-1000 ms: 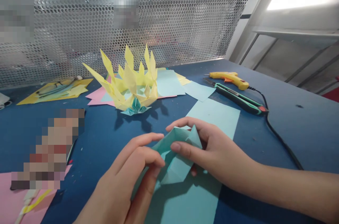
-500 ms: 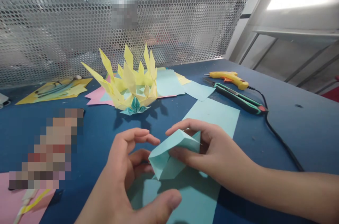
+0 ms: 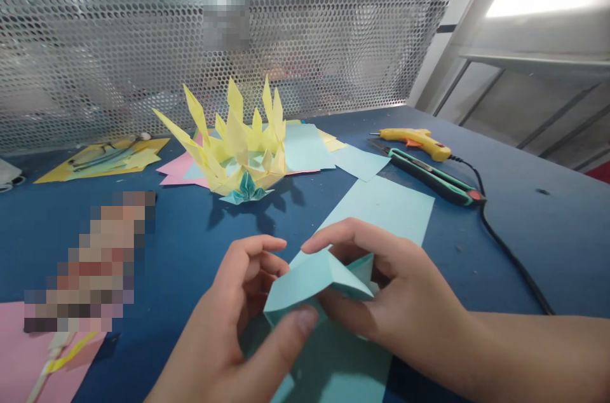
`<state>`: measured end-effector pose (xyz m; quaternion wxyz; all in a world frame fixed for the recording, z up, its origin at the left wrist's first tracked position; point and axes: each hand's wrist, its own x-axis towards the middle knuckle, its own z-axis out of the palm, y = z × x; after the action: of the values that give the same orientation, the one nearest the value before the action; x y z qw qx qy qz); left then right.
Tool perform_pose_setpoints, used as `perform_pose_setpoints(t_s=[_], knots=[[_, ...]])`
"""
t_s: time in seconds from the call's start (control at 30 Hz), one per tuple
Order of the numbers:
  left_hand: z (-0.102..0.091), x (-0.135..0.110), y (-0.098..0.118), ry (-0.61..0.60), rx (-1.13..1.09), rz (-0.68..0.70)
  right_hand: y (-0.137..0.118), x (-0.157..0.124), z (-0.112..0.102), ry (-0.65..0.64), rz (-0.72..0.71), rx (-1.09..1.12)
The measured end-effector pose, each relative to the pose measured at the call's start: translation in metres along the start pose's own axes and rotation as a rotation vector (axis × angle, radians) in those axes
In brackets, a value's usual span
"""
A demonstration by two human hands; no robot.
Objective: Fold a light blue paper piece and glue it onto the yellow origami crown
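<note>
A light blue folded paper (image 3: 305, 279) is held above a light blue sheet (image 3: 381, 206) lying on the table. My right hand (image 3: 386, 276) grips its right side, thumb tucked beneath the raised fold and index finger arched over the top. At the paper's left corner is my left hand (image 3: 252, 307), its thumb against the near edge and its curled fingers behind the far side. The left fingertips are partly hidden. Beyond my hands stands a yellow folded-paper crown (image 3: 236, 149) with a teal paper flower (image 3: 248, 190) at its front.
On the right lie a yellow glue gun (image 3: 414, 141), its black cord (image 3: 515, 260) and a green-and-black cutter (image 3: 431, 177). A pixelated flat object (image 3: 93, 263) and pink paper (image 3: 19, 352) are at left. Perforated metal (image 3: 305, 28) closes off the back of the blue table (image 3: 524, 199).
My left thumb has moved up onto the near edge of the folded paper, and the left fingers have closed in. The paper has tilted and dropped slightly in my right hand.
</note>
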<state>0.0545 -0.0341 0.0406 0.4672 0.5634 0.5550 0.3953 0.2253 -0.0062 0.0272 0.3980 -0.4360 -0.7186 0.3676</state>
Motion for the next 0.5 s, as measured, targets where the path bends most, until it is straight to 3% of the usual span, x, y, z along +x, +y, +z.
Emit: perform_pose_setpoints(t_s=[0.27, 0.4, 0.5], knots=[[-0.007, 0.009, -0.002, -0.076, -0.069, -0.161, -0.001, -0.003, 0.002, -0.08, 0.026, 0.059], [-0.011, 0.011, -0.008, -0.146, -0.071, -0.126, -0.003, 0.001, 0.003, -0.175, 0.181, 0.122], [-0.008, 0.008, -0.006, -0.09, -0.064, -0.116, -0.005, 0.005, 0.003, -0.209, 0.268, 0.134]])
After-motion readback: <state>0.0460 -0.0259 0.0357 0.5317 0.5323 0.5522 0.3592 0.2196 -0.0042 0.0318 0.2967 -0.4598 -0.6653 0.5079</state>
